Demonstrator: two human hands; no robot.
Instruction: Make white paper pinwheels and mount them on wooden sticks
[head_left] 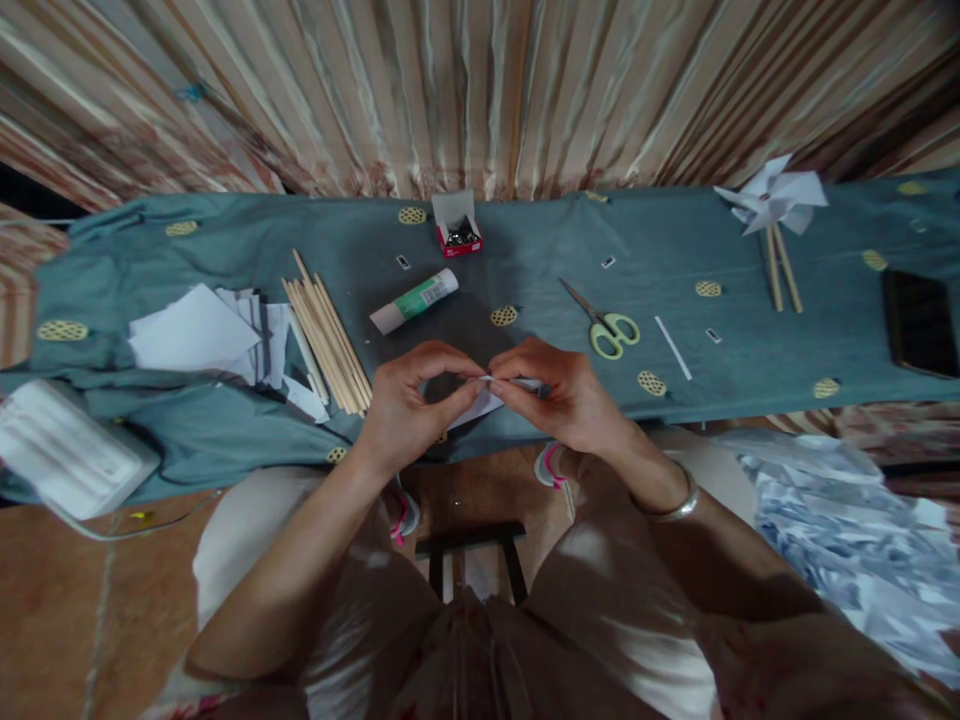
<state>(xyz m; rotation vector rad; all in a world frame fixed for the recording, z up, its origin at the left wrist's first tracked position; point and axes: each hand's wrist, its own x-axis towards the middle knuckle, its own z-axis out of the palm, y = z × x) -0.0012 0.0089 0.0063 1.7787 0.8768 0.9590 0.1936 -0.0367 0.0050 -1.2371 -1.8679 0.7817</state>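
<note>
Between my two hands is a small piece of white paper point(480, 404), held just above the near edge of the table. My left hand point(416, 400) pinches its upper edge with thumb and forefinger. Right beside it, my right hand point(551, 390) pinches the same edge, the fingertips of both hands almost touching. Part of the paper is hidden behind the right fingers. A glue stick point(414, 301) lies beyond my left hand, and scissors with pale green handles point(615, 335) lie beyond my right.
Wooden sticks point(326, 345) and stacked white paper point(195, 335) lie left. An open red box of small dark metal pieces point(459, 235) stands at the back. Rightward are a paper strip point(673, 348), paper pinwheels point(776, 200) and a phone point(921, 322). A white device point(75, 445) sits near left.
</note>
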